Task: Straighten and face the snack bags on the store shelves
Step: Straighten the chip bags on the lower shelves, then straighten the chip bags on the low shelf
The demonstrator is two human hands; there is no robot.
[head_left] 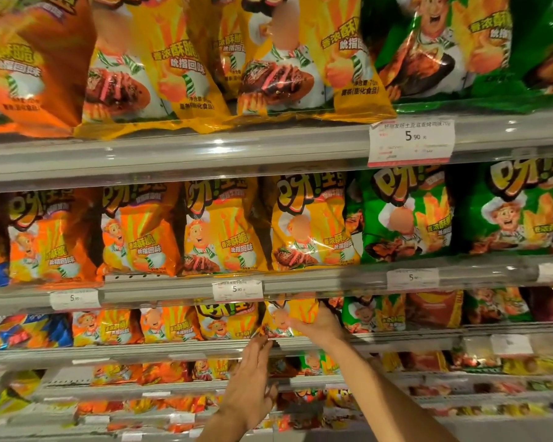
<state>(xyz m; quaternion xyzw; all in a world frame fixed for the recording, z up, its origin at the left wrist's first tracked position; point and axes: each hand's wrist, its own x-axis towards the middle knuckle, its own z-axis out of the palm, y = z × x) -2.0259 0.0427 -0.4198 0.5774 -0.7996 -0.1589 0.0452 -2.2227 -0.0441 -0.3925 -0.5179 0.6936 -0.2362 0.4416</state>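
Two hands are up at the third shelf [396, 341] down. Right hand [316, 323] wraps a yellow snack bag [288, 317], thumb across its front and fingers round its right edge, the bag upright just past six o'clock from the middle price tag [238, 290]. Left hand [253, 374] reaches in at seven o'clock from it, fingers straight and relaxed, tips touching the shelf's front rail below the bag's lower left corner. Green bags [374, 314] stand at three o'clock, orange bags [106, 327] at nine.
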